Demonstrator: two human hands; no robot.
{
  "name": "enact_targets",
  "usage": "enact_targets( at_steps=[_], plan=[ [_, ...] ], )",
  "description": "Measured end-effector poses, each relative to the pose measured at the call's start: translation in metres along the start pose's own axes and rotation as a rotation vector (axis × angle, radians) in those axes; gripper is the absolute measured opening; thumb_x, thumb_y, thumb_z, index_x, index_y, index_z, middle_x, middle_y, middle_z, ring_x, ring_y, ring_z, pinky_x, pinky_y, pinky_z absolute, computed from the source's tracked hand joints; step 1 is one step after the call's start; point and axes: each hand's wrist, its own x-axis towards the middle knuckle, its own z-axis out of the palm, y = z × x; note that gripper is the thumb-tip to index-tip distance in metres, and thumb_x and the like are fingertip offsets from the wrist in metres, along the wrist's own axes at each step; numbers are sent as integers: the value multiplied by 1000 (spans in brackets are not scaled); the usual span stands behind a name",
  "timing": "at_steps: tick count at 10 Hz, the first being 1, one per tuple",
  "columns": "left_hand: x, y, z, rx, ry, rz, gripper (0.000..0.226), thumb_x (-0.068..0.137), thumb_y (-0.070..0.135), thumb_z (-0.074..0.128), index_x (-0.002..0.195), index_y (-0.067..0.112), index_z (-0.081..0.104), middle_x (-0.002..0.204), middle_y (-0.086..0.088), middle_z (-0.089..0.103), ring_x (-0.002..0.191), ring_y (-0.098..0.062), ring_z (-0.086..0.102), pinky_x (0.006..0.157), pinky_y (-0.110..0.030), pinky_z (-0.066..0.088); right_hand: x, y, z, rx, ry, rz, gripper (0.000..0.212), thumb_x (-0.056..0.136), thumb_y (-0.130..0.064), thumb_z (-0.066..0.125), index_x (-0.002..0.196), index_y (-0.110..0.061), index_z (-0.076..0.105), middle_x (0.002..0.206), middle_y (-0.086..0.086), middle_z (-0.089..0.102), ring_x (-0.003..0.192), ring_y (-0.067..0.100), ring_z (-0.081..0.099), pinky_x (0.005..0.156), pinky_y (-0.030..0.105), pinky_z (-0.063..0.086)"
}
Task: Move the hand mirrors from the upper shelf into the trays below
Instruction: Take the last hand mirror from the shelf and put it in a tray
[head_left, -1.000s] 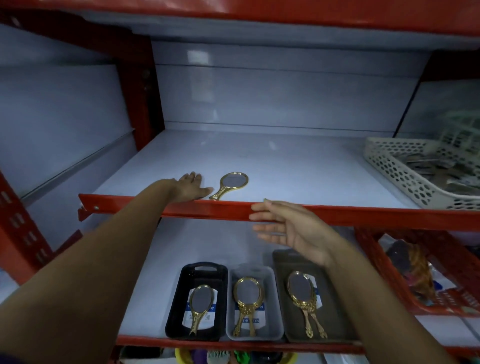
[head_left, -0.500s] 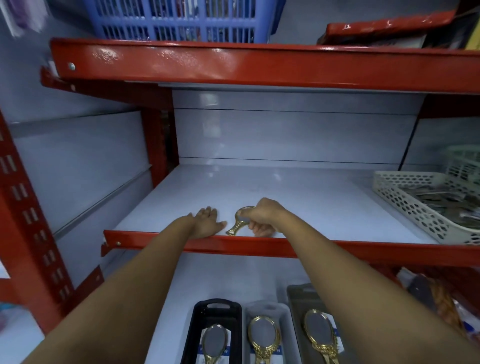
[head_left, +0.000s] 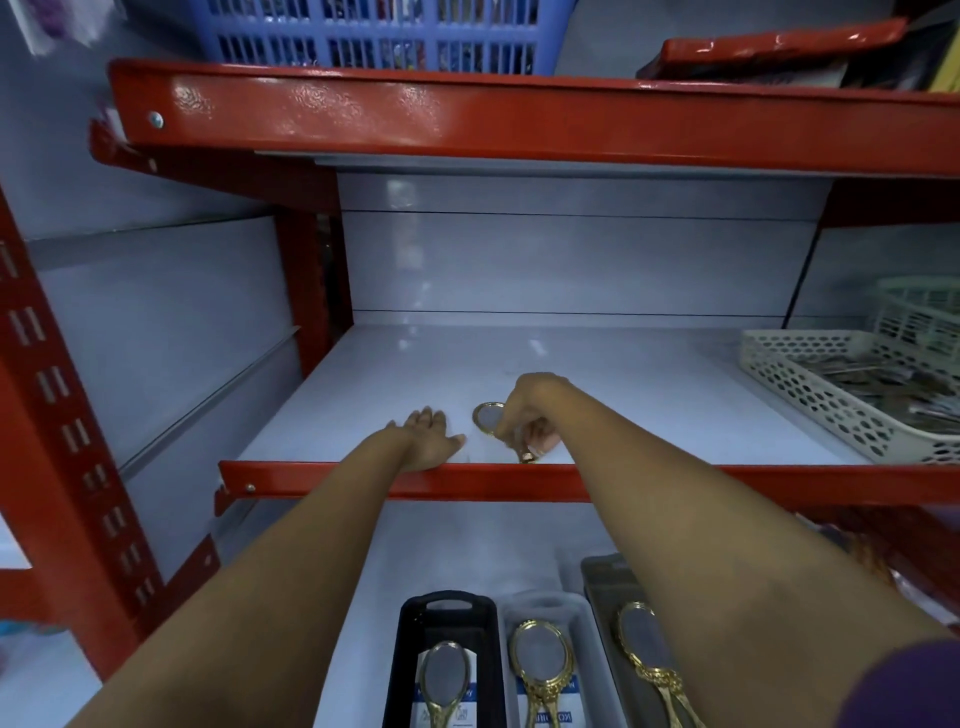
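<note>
The last gold hand mirror (head_left: 491, 419) on the upper shelf (head_left: 649, 395), lying free a second earlier, was now pinched by its handle in the right hand (head_left: 527, 415), ready for the trays (head_left: 447, 660) below; the left hand (head_left: 428, 439) stayed flat, its grip empty.

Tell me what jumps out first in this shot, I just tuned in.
The right hand closed on a gold hand mirror at the front of the white shelf, with the left hand flat beside it. Below, three trays each hold gold mirrors.
</note>
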Motion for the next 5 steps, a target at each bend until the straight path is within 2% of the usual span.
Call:
enact_targets(
  at_steps=[1, 2, 3, 5],
  plan=[
    [-1, 0, 1, -3, 8, 7, 69, 98, 48, 15, 152, 10, -5, 161, -10, -11, 150, -24, -8, 120, -47, 0, 4, 14, -3, 98, -150, 71, 30, 82, -16, 60, 54, -4, 65, 50, 4, 62, 67, 15, 54, 83, 23, 49],
    [-1, -1, 1, -12, 6, 13, 69, 98, 49, 14, 152, 10, -5, 161, -10, -11, 150, -24, -8, 120, -46, 0, 3, 22, -3, 139, -163, 90, 21, 84, -15, 59, 67, -3, 59, 49, 4, 59, 53, 12, 49, 58, 20, 47],
    [-1, -1, 1, -16, 7, 18, 69, 98, 49, 14, 152, 10, -5, 161, -10, -11, 150, -24, -9, 120, -46, 0, 5, 28, -2, 141, -142, 72, 18, 84, -16, 59, 70, -5, 57, 65, 4, 56, 56, 12, 51, 55, 20, 47],
    [-2, -1, 0, -21, 3, 15, 69, 98, 48, 14, 153, 10, -5, 161, -9, -11, 150, -23, -9, 121, -46, -1, 11, 33, -5, 180, -156, 73, 16, 83, -16, 61, 71, -7, 58, 66, 3, 59, 56, 10, 56, 54, 18, 52]
  ],
)
